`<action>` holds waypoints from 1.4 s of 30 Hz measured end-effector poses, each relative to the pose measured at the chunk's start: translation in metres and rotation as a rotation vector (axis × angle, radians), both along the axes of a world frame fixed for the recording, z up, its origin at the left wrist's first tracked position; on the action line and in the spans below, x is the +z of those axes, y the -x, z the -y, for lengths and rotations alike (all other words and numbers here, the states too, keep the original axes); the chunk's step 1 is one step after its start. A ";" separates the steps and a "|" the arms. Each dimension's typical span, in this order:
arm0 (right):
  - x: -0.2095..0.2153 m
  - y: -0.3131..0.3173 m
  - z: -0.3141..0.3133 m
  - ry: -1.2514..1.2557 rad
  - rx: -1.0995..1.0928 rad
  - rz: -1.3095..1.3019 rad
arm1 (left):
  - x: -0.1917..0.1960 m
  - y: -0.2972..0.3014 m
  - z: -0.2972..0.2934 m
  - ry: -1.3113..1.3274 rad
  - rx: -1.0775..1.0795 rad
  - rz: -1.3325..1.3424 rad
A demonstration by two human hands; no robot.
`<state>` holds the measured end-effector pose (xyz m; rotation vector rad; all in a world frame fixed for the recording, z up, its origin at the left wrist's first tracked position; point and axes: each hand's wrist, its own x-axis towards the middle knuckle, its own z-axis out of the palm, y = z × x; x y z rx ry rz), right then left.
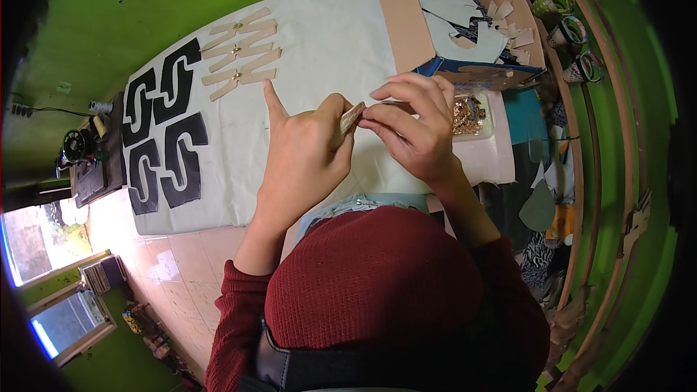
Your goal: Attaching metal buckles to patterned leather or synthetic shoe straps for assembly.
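Observation:
My left hand (308, 152) is closed around a narrow beige strap (351, 119), its little finger stretched out toward the table's far side. My right hand (417, 127) pinches at the strap's far end with thumb and fingertips; any small part between them is hidden. Beyond my left hand, several beige straps (250, 74) lie in crossed pairs, each with a small gold metal fitting at the crossing. Close to my right hand sits a clear tray (488, 125) of small gold metal pieces.
Black S-shaped cut pieces (187, 167) lie at the left of the white-covered table (319, 36). An open cardboard box (399, 14) with cut scraps stands at the far right. Decorated cups (581, 65) hang along a wooden rail. A dark machine (76, 145) stands past the left end.

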<state>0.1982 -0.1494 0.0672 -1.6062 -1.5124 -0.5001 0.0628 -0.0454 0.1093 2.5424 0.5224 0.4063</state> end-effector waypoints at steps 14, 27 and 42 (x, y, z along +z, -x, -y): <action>0.007 0.008 0.006 -0.261 0.099 -0.066 | 0.022 0.014 0.022 -0.311 -0.061 0.300; -0.021 0.005 -0.008 -0.410 0.044 -0.020 | -0.023 0.000 -0.005 -0.482 -0.156 0.540; 0.021 -0.018 -0.011 0.206 0.066 0.067 | -0.022 -0.004 -0.033 -0.727 -0.107 0.384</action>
